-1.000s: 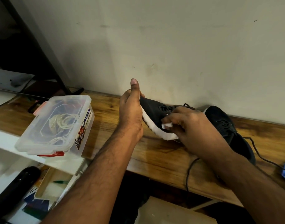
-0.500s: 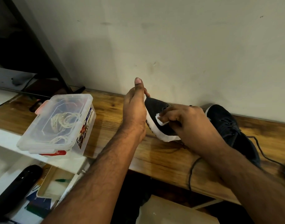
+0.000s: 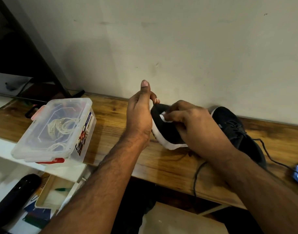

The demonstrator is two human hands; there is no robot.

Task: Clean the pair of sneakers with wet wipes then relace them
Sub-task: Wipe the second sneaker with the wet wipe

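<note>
Mid-frame: black knit sneaker with white foam sole (image 3: 168,132) held tipped up off the wooden bench top (image 3: 111,119), toe toward upper left, long axis running down-right, sole edge facing the left hand.

Left hand (image 3: 139,115) grips the toe end: fingers curled over the tip, thumb sticking straight up.

Right hand (image 3: 193,125) pinches a small folded white wet wipe (image 3: 166,118) against the upper by the toe, just right of the left hand.

Probably next: stroke runs along the axis, down-right toward the heel; right hand is nearer.

Second black sneaker (image 3: 237,130) lies right of centre against the wall, its lace trailing off.
</note>
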